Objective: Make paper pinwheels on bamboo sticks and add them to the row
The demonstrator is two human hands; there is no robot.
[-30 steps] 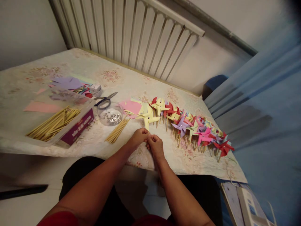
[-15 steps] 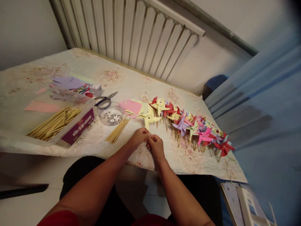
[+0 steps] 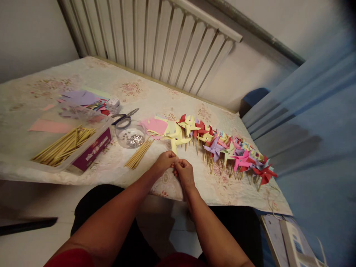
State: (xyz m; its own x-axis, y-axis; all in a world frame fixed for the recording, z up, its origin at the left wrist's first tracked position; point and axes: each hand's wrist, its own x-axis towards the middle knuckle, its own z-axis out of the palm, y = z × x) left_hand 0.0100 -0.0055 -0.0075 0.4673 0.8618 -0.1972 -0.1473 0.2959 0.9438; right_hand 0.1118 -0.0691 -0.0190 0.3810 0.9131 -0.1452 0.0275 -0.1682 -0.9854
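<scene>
My left hand (image 3: 166,161) and my right hand (image 3: 184,171) meet near the table's front edge, their fingertips pinched together. A pale yellow paper pinwheel (image 3: 177,139) with a metal stud at its middle stands just above the fingers. Both hands are closed around its lower end, and the fingers hide its stick. To the right of the hands, many finished pinwheels (image 3: 214,148) in yellow, red, purple, pink and green lie in a long row. Left of my hands is a small bundle of thin wooden sticks (image 3: 139,154).
A clear round dish (image 3: 130,138) holds metal studs, with scissors (image 3: 125,118) behind it. At left, a plastic box (image 3: 91,150) contains more sticks. Pink paper pieces (image 3: 155,126) lie beyond my hands; purple sheets (image 3: 80,97) and a small white box (image 3: 113,104) sit farther back.
</scene>
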